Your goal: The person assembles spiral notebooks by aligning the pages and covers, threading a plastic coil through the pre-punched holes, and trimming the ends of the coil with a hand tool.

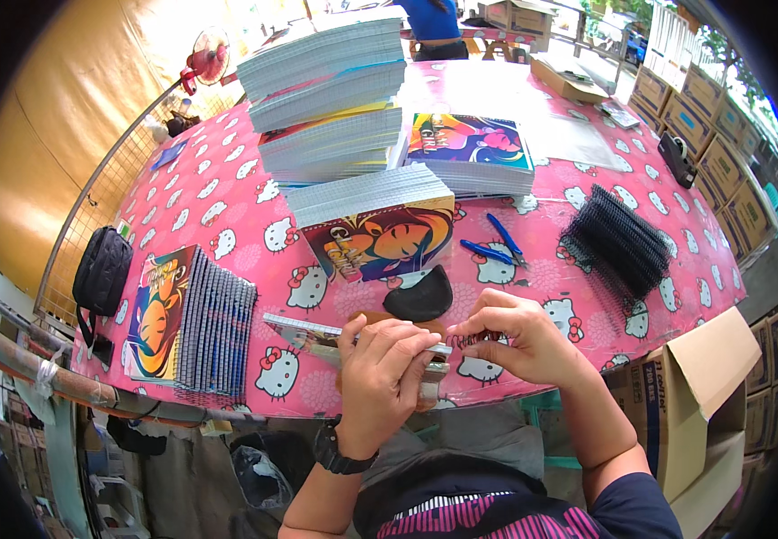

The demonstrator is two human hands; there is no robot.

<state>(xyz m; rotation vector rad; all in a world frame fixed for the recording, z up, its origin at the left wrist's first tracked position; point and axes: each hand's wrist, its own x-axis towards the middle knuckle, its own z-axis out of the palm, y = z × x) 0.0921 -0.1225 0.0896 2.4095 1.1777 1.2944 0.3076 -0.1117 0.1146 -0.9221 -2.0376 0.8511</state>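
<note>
My left hand (378, 373), with a black watch (340, 454) on its wrist, grips a notebook (292, 334) held on edge over the near side of the table. My right hand (519, 337) has its fingers pinched together at the notebook's right end. Between them shows a dark spiral binding coil (474, 340), partly hidden by the fingers. A black rounded object (419, 294) lies just beyond my hands. Farther off are blue-handled cutting pliers (497, 250), their handles spread. To their right lies a heap of black spiral coils (621, 242).
Tall stacks of unbound notebooks (331, 99) rise at the back, with lower ones (470, 180) beside them. A row of coil-bound notebooks (214, 328) and a black bag (101, 269) stand left. An open carton (676, 404) adjoins the right edge. Another person (434, 27) is beyond.
</note>
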